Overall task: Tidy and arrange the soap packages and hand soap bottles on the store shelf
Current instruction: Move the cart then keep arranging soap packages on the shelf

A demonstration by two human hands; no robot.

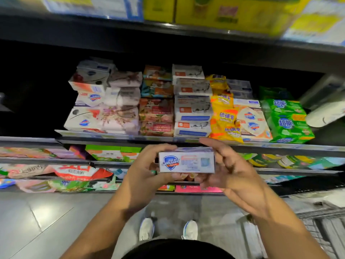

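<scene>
white soap box [186,162] with blue shield, green packs [288,121]

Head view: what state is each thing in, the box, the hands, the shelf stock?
soap box: held in the air, label toward camera.
left hand: grips the box's left end.
right hand: holds its right end.
yellow packs: slumped, crooked.
white boxes: stacked flat in a row.
</scene>
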